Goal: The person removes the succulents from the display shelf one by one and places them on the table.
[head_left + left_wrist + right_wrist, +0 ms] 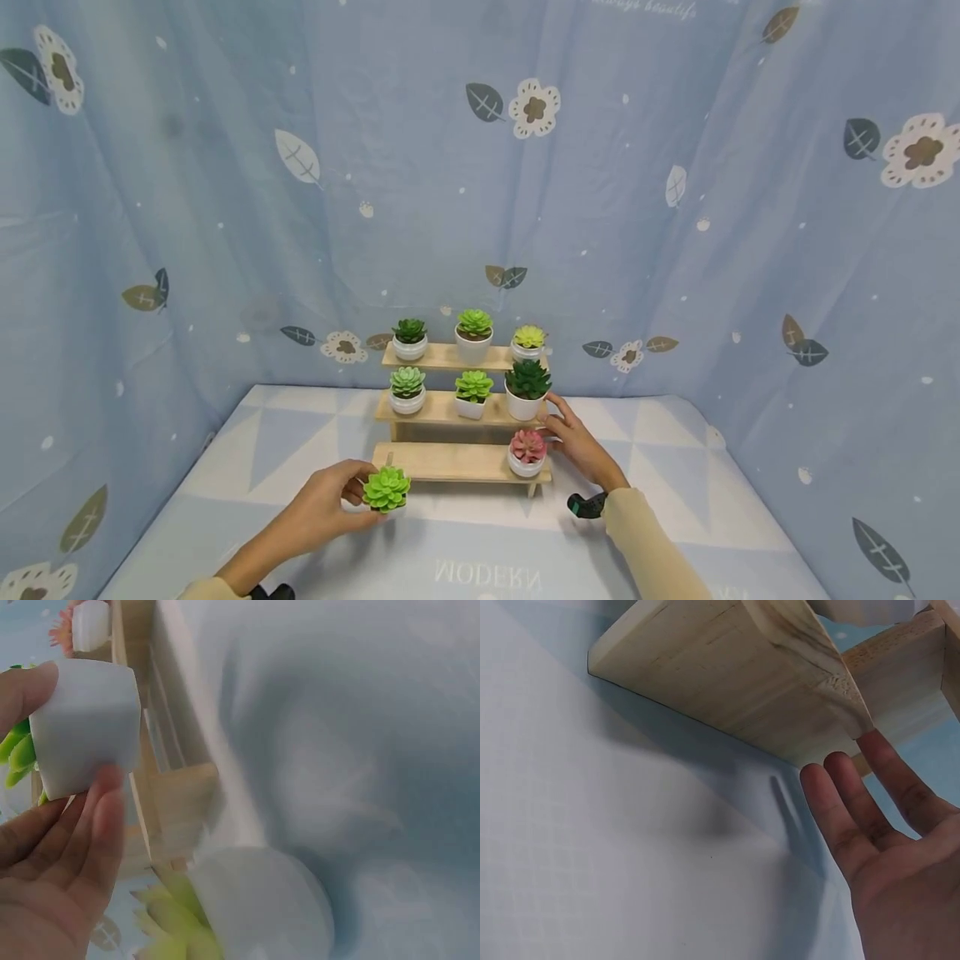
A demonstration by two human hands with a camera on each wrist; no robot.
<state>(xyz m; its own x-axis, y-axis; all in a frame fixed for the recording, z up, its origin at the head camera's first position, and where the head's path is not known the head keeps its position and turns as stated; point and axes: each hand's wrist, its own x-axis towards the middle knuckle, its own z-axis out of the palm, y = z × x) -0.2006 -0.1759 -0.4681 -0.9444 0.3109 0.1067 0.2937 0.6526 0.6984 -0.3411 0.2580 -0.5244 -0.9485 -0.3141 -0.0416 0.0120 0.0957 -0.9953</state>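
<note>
My left hand (pixel 318 508) grips a bright green succulent (pixel 387 490) in front of the lowest step of a wooden stand (pixel 450 461). The left wrist view shows its square white pot (pixel 86 727) between thumb and fingers. Below that hand, the same view shows a yellow-green succulent in a round white pot (pixel 262 907). My right hand (pixel 573 437) is at the stand's right end, beside a pink succulent (pixel 528 447). Its extended fingers hold nothing, and one fingertip is right at the board's edge (pixel 847 697) in the right wrist view.
Potted succulents fill the upper two steps, among them a dark green one (pixel 527 379) at right, a bright green one (pixel 473 387) mid-row and a pale green one (pixel 407 383) at left. A patterned cloth (pixel 487 550) covers the table. Blue curtain (pixel 420 167) hangs close behind.
</note>
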